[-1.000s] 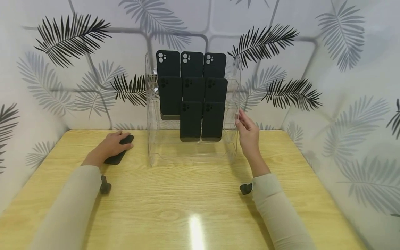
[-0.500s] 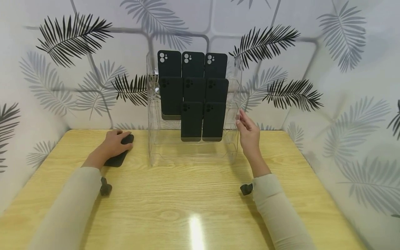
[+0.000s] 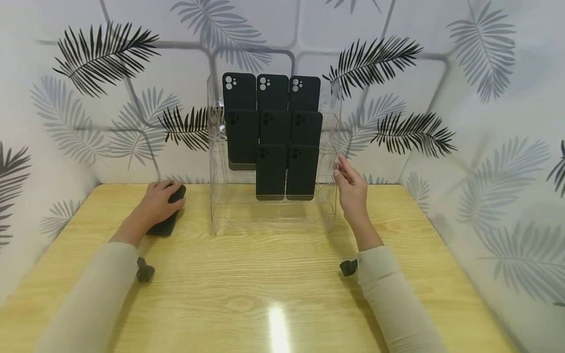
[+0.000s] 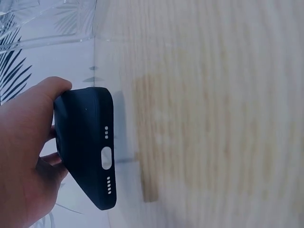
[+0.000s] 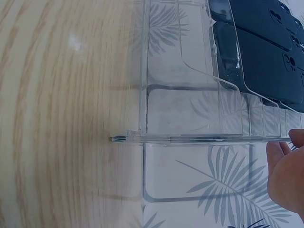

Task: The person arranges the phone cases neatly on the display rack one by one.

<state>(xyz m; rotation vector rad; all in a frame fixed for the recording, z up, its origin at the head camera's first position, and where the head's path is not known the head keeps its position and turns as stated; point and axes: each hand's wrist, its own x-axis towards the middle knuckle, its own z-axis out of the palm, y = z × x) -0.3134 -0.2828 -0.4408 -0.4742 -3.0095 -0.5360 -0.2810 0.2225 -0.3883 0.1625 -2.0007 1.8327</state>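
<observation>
At the left of the table my left hand (image 3: 154, 203) grips a black phone case (image 3: 163, 227) by its sides, thumb on one edge and fingers on the other. In the left wrist view the phone case (image 4: 83, 137) shows its bottom edge with a port cutout, and a shadow lies beside it on the wood. My right hand (image 3: 353, 193) pinches the right side panel of a clear acrylic display rack (image 3: 214, 196). Black phone cases (image 3: 270, 171) lean in its tiers: three at the top, three in the middle, two lower down at centre and right.
The rack stands near the back of a light wooden table (image 3: 247, 274), close to a wall (image 3: 476, 162) with a leaf pattern. Another patterned wall rises along the right. Small black wrist devices (image 3: 348, 267) hang at both sleeves.
My left hand has shifted slightly left, its fingers now closer about the phone case, whose top end has moved a little left too. The right hand stays on the rack.
</observation>
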